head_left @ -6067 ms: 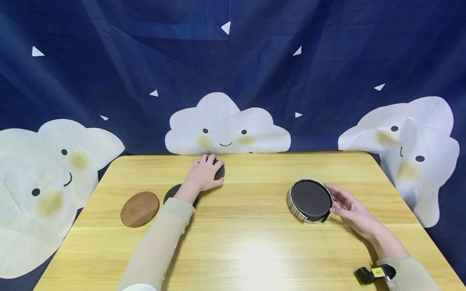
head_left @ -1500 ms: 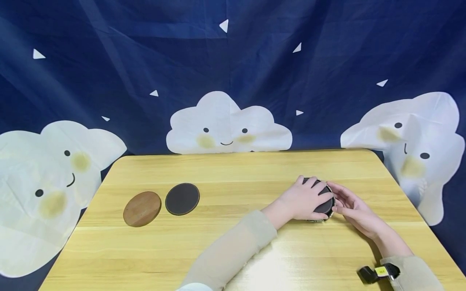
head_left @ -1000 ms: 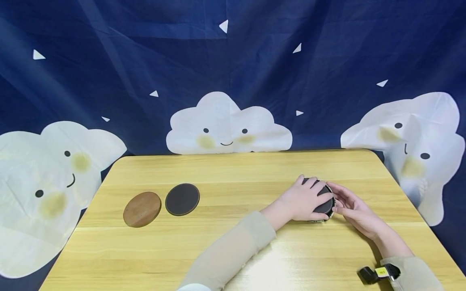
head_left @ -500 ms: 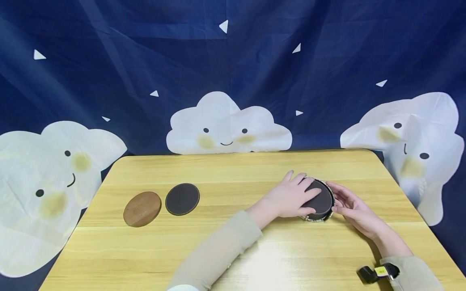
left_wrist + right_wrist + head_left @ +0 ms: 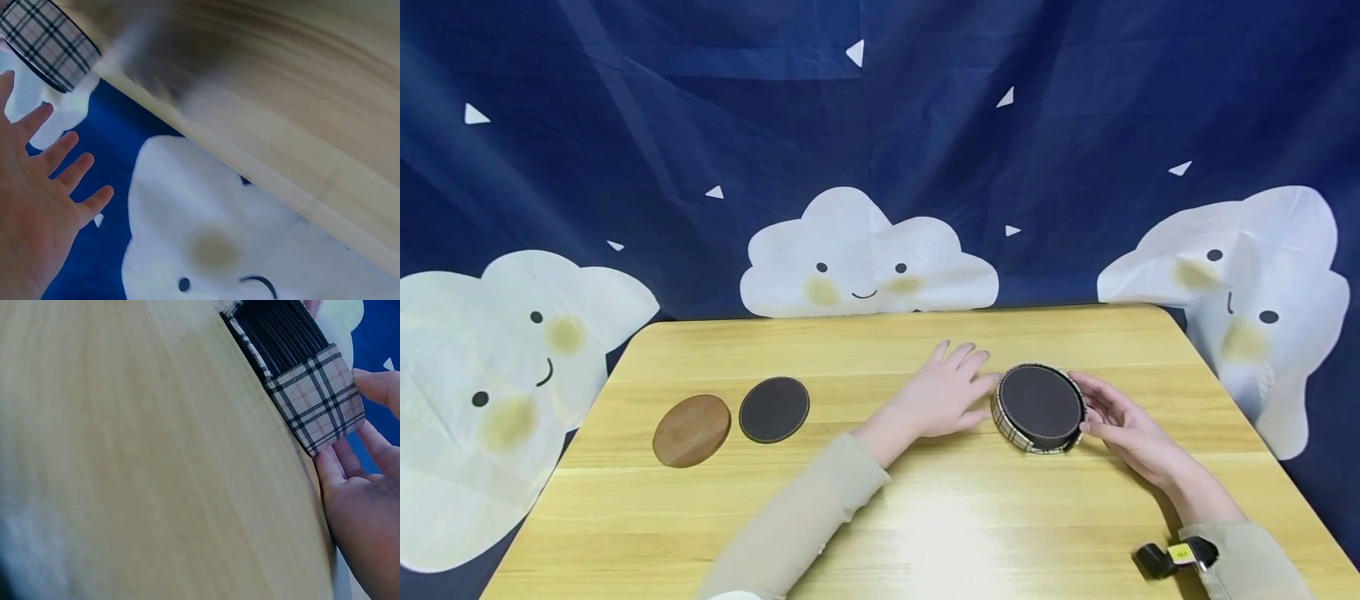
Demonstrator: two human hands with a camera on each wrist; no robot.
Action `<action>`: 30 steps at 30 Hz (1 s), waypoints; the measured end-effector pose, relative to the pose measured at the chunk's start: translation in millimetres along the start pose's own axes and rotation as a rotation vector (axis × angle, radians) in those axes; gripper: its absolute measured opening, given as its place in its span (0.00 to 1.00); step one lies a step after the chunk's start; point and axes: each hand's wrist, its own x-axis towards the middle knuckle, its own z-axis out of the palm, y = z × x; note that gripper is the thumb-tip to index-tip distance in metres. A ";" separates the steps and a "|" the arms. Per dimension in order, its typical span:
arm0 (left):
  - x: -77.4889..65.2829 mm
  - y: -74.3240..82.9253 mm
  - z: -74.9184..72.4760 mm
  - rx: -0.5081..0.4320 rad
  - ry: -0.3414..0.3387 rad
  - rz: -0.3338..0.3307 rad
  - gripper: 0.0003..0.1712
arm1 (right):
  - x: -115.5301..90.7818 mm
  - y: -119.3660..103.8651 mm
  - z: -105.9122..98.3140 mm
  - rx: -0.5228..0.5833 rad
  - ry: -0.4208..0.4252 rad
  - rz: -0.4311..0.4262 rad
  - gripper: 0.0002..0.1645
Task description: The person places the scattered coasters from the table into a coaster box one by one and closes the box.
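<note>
A round plaid coaster holder [image 5: 1017, 435] stands on the table at the right, filled with black coasters [image 5: 1041, 402]. My right hand [image 5: 1127, 429] holds the holder's right side, thumb toward the front and fingers curved round behind. In the right wrist view, the stack of black coasters [image 5: 284, 331] shows through a gap in the plaid wall [image 5: 322, 397]. My left hand [image 5: 943, 396] is just left of the holder with fingers spread and nothing in it. The left wrist view shows that palm [image 5: 37, 212] below the plaid holder [image 5: 50, 44].
On the left of the wooden table [image 5: 820, 533] lie a loose black coaster [image 5: 774, 409] and a brown round coaster [image 5: 692, 431], side by side. A dark blue curtain [image 5: 925, 125] with clouds hangs behind the table's far edge.
The black coaster at the back went from the table to the holder under my left hand. That hand has since lifted off and moved left. The right hand stays at the holder.
</note>
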 end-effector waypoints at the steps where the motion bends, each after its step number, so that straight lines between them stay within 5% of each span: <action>1: -4.0 -3.7 1.2 -0.006 0.002 -0.008 0.36 | 0.3 0.4 -0.3 0.000 -0.001 0.001 0.42; 20: -85.0 -53.4 16.0 -0.118 0.002 -0.179 0.34 | 0.6 -1.5 0.8 -0.006 -0.005 0.017 0.42; 30: -114.8 -69.9 25.6 -0.135 -0.047 -0.254 0.33 | 0.0 -2.0 1.5 -0.009 -0.003 0.021 0.41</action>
